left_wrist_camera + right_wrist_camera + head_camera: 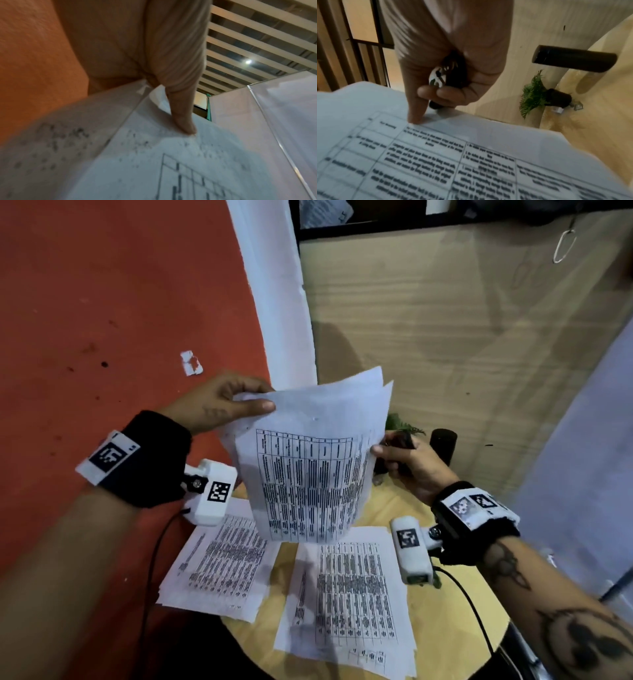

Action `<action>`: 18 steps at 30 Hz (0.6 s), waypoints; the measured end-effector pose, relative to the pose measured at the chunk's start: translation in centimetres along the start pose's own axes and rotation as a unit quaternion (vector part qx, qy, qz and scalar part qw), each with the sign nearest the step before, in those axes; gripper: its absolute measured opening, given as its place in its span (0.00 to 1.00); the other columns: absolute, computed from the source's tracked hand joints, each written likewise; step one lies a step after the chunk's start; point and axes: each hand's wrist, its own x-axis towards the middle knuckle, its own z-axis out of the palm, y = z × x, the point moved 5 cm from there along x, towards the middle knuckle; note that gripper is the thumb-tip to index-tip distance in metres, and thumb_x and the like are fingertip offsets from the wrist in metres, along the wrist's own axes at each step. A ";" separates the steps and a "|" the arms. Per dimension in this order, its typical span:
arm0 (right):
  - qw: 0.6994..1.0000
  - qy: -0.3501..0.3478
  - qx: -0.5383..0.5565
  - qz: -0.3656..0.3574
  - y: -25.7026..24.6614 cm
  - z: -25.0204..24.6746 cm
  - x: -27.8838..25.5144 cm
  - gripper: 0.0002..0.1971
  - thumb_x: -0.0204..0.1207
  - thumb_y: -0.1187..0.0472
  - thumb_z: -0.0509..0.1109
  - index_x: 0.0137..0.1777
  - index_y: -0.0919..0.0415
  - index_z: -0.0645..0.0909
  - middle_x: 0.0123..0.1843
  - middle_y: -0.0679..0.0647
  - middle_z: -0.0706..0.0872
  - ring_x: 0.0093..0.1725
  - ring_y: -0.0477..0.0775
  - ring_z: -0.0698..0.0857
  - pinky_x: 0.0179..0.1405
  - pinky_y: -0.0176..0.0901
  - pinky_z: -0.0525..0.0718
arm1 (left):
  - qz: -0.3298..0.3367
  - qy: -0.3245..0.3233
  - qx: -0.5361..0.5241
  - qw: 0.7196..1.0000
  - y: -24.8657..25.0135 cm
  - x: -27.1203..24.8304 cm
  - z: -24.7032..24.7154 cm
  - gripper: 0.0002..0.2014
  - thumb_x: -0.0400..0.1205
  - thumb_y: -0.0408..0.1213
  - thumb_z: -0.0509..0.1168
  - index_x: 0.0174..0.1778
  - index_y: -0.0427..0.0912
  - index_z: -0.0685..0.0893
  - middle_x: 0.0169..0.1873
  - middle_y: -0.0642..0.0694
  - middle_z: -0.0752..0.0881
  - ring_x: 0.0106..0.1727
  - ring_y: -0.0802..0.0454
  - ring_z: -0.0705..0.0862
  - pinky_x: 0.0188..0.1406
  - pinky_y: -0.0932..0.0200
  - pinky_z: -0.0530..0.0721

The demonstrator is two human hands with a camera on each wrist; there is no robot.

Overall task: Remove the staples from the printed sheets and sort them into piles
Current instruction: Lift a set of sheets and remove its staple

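I hold a set of printed sheets (308, 474) in the air above the round wooden table (455, 628). My left hand (253, 402) pinches their top left corner, the thumb (185, 121) lying on the front page (171, 169). My right hand (387, 450) is at their right edge, fingers curled round a black staple remover (440, 78) with metal jaws, while one fingertip (416, 116) touches the top page (436, 155). Two piles of printed sheets lie on the table below: one at the left (219, 563), one at the right (349, 594). No staple is visible.
A small potted plant (404, 428) and a black cylinder (443, 445) stand at the table's far side, near a wood-panel wall (445, 320). To the left is red floor (85, 320) with a white paper scrap (191, 363). Cables hang from both wrist cameras.
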 end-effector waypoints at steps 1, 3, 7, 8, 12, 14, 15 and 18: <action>1.000 -0.004 0.011 0.015 0.3 0.4 0.3 0.11 0.65 0.71 0.73 0.37 0.57 0.75 0.23 0.45 0.76 0.17 0.40 0.68 0.13 0.28 0.62 | 0.000 0.039 -0.011 0.999 -0.5 -0.2 -0.6 0.12 0.76 0.29 0.67 0.35 0.52 0.90 0.32 0.60 0.89 0.35 0.68 0.84 0.37 0.74 0.80; 0.999 -0.010 0.026 0.028 0.5 1.1 0.7 0.14 0.69 0.72 0.71 0.34 0.55 0.71 0.21 0.44 0.74 0.16 0.40 0.66 0.11 0.28 0.59 | -0.001 0.132 -0.035 0.991 -1.9 -0.5 -2.1 0.13 0.74 0.23 0.69 0.39 0.49 0.86 0.30 0.63 0.88 0.34 0.71 0.83 0.38 0.76 0.80; 0.997 0.010 0.057 0.050 1.7 2.1 2.0 0.19 0.73 0.73 0.69 0.29 0.54 0.67 0.19 0.43 0.68 0.16 0.40 0.62 0.12 0.30 0.56 | -0.059 0.232 -0.077 0.968 -6.7 -2.3 -4.0 0.17 0.75 0.23 0.70 0.48 0.52 0.83 0.29 0.58 0.87 0.32 0.65 0.82 0.31 0.75 0.79; 0.996 0.020 0.059 0.058 2.3 2.3 2.4 0.20 0.73 0.73 0.69 0.28 0.54 0.66 0.18 0.43 0.66 0.15 0.40 0.62 0.12 0.30 0.56 | -0.089 0.239 -0.113 0.960 -8.3 -3.0 -3.8 0.15 0.75 0.27 0.71 0.50 0.53 0.82 0.30 0.58 0.87 0.32 0.63 0.82 0.28 0.73 0.79; 0.989 0.090 0.051 0.108 6.6 3.3 4.4 0.17 0.74 0.73 0.69 0.30 0.56 0.69 0.18 0.47 0.66 0.12 0.40 0.61 0.09 0.28 0.57 | -0.198 0.205 -0.401 0.871 -16.2 -7.1 1.6 0.27 0.46 0.53 0.87 0.38 0.50 0.89 0.47 0.48 0.91 0.38 0.56 0.89 0.30 0.58 0.88; 0.983 0.114 0.056 0.134 9.6 4.2 5.3 0.19 0.73 0.73 0.69 0.28 0.55 0.66 0.15 0.47 0.66 0.11 0.40 0.60 0.09 0.26 0.55 | -0.269 0.212 -0.394 0.853 -19.8 -8.8 4.3 0.28 0.54 0.50 0.85 0.49 0.49 0.86 0.51 0.44 0.90 0.40 0.54 0.90 0.32 0.56 0.89; 0.980 0.125 0.059 0.143 11.0 4.6 5.5 0.21 0.73 0.73 0.69 0.26 0.55 0.65 0.13 0.46 0.66 0.11 0.41 0.60 0.09 0.26 0.56 | -0.295 0.225 -0.374 0.850 -21.2 -9.3 5.2 0.24 0.65 0.41 0.80 0.56 0.43 0.82 0.47 0.46 0.90 0.40 0.55 0.90 0.33 0.59 0.89; 0.972 0.171 0.029 0.161 15.1 5.1 5.5 0.19 0.71 0.74 0.72 0.25 0.57 0.70 0.14 0.48 0.73 0.11 0.43 0.67 0.11 0.27 0.62 | -0.342 0.258 -0.271 0.862 -25.1 -10.2 6.2 0.19 0.74 0.18 0.68 0.58 0.37 0.79 0.44 0.45 0.89 0.44 0.52 0.87 0.37 0.66 0.86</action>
